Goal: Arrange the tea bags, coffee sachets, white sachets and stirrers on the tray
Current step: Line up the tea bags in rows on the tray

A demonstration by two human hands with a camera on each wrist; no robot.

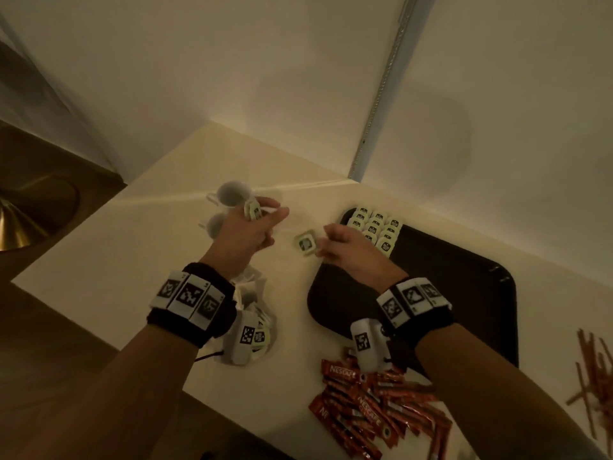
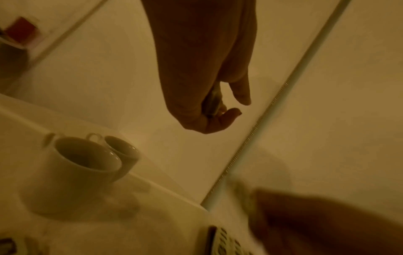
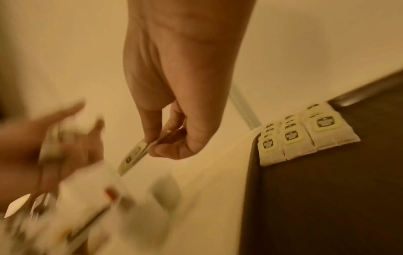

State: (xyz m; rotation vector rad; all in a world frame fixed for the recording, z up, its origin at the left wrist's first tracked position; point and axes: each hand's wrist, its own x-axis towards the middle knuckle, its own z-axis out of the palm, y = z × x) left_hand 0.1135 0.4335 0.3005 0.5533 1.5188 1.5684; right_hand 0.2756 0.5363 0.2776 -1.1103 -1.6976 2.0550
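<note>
My right hand (image 1: 324,243) pinches a pale green tea bag (image 1: 306,244) by its edge, just left of the dark tray (image 1: 447,293). The wrist view shows that tea bag (image 3: 134,156) tilted between thumb and finger. My left hand (image 1: 262,212) holds a few more tea bags (image 1: 253,209) between its fingers, raised near the cups. Tea bags (image 1: 376,229) lie in neat overlapping rows in the tray's far left corner. A loose pile of tea bags (image 1: 257,313) lies under my left wrist. Red coffee sachets (image 1: 374,405) are heaped at the near edge; brown stirrers (image 1: 593,376) lie far right.
Two white cups (image 2: 87,165) stand at the back left of the cream table (image 1: 132,260), close to the wall. Most of the tray's floor is bare. The table ends at the left and near sides above a wooden floor.
</note>
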